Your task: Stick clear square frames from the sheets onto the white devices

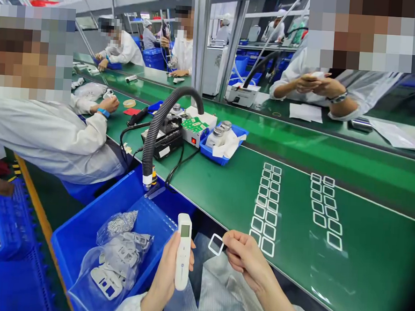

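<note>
My left hand point(167, 265) is wrapped round a white handheld infrared thermometer point(183, 252), held upright with its small grey screen facing me. Between the thumb and fingers of my right hand point(245, 256) is a white square frame point(216, 245) with rounded corners, pinched at its right corner and apart from the thermometer. Similar frames point(268, 247) lie in two columns on the green work surface to the right. A second group of such frames point(334, 240) sits further right.
Left of my hands, a blue bin point(64, 233) holds plastic bags of white parts point(106, 280). A black flexible hose point(152, 133) arches over the bin's far edge. Beyond stand a blue tray point(221, 158) and a white box point(189, 140). Co-workers sit at left and across.
</note>
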Motion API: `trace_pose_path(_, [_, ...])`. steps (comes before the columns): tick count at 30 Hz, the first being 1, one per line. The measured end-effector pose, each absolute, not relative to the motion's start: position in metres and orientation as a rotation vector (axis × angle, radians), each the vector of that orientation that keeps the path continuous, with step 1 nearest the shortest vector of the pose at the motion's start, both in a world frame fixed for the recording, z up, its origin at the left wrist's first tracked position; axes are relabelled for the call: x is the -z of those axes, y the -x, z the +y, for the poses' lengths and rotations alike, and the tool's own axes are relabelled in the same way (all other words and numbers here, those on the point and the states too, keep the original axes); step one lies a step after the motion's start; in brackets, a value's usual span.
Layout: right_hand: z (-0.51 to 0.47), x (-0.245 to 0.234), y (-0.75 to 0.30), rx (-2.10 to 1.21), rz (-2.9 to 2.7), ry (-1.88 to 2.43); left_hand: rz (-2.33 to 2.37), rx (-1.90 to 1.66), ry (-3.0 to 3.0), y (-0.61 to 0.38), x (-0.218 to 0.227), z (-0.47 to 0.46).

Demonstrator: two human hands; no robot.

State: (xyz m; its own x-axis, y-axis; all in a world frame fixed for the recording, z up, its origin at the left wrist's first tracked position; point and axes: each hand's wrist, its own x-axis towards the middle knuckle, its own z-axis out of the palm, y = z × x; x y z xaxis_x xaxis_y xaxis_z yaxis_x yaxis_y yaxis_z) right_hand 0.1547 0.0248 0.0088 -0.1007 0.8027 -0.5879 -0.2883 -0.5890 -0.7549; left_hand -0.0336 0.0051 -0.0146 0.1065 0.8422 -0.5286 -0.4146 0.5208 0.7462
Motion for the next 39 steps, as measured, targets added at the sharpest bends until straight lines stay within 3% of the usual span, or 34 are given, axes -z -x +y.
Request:
trace_pose_path(14, [0.025,-0.01,-0.162,-1.806,-0.654,1.343,1.051,-0.812,-0.514,0.017,0.008,-0.004])
trace_pose_path(21, [0.026,-0.015,-0.161,-1.518,-1.149,1.39,1.048,-0.738,-0.536,0.003,0.0,-0.002])
trace_pose_path(28, [0.024,-0.011,-0.158,-1.456,-1.303,1.373,1.022,-0.72,-0.541,0.0,0.0,-0.003])
trace_pose_path(31, [0.016,-0.006,-0.156,-1.21,-1.46,1.409,1.033,-0.729,-0.5,0.0,0.002,-0.003])
trace_pose_path(36, [0.001,0.007,-0.156,-0.495,-1.866,1.295,1.018,-0.762,-0.545,-0.003,0.005,-0.001])
trace_pose_path(39, [0.0,0.008,-0.16,-0.482,-1.87,1.218,1.047,-0.754,-0.555,-0.004,0.001,0.001])
